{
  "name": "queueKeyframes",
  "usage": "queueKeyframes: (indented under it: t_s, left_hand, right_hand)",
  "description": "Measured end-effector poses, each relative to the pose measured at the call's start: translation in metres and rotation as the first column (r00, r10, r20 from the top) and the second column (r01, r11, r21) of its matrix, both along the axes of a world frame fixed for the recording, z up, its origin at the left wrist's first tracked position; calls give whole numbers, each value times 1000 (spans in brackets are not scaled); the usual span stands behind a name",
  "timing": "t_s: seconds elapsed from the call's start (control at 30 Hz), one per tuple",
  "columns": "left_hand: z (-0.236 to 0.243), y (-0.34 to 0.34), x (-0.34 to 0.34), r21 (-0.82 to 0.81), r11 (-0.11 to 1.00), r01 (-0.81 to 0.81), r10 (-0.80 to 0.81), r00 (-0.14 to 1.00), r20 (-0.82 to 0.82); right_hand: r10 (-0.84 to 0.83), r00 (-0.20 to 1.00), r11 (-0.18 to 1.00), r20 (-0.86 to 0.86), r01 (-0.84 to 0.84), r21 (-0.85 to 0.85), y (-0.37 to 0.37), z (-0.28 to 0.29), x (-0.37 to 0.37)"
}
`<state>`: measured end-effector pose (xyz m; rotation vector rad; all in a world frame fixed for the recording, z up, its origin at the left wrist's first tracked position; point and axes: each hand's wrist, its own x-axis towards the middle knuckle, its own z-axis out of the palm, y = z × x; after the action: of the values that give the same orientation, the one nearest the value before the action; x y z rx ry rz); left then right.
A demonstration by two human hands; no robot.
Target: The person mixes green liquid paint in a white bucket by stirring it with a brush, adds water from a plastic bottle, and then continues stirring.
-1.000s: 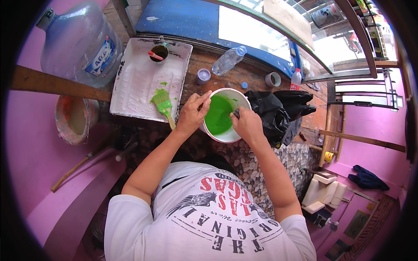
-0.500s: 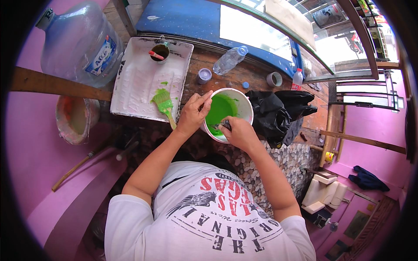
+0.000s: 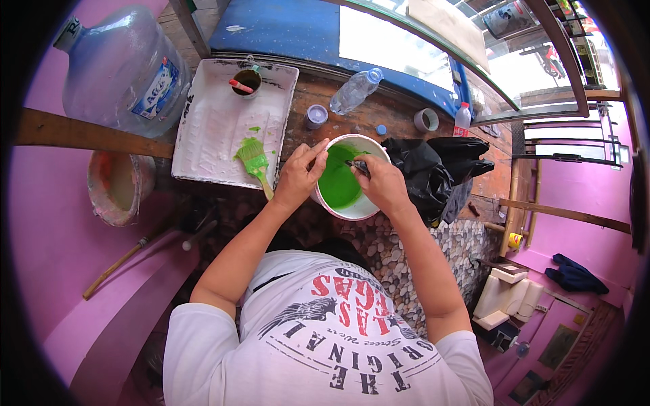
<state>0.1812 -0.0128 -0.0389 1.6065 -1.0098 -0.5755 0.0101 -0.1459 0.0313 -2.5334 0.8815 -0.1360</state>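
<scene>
A white bucket (image 3: pixel 369 208) with bright green paint (image 3: pixel 336 181) inside is tilted toward me at the table's near edge. My left hand (image 3: pixel 298 174) grips its left rim, thumb and fingers closed over the edge. Over the bucket's right side, my right hand (image 3: pixel 384 181) is closed round a thin dark stirring stick (image 3: pixel 353 164) whose lower end reaches toward the paint. Most of the stick is hidden by the fingers. Left of the bucket, a paintbrush (image 3: pixel 253 160) with green bristles lies on the white paint tray (image 3: pixel 203 135), its handle pointing toward my left wrist.
A cup with a red-handled tool (image 3: pixel 245 84) stands on the tray. Beyond the bucket are a small jar (image 3: pixel 316 116), a clear bottle (image 3: pixel 355 91) and a blue cap (image 3: pixel 381 129). Black plastic bags (image 3: pixel 433 172) crowd the bucket's right. A large water jug (image 3: pixel 128 71) stands far left.
My right hand has swept the stick from the near side of the bucket up toward the far right side. My left hand stays on the rim.
</scene>
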Motion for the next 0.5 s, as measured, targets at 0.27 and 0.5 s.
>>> queueKeyframes:
  t_s: [0.27,0.5]
  left_hand:
    - [-1,-1,-2,-42,999,-31,32,999,9]
    - [1,1,-1,17,1000,-15,15,1000,-8]
  right_hand:
    - [0,958,999,-286,-14,-47,9,12,-15]
    - [72,962,974,-263,-11,225,36,23,0]
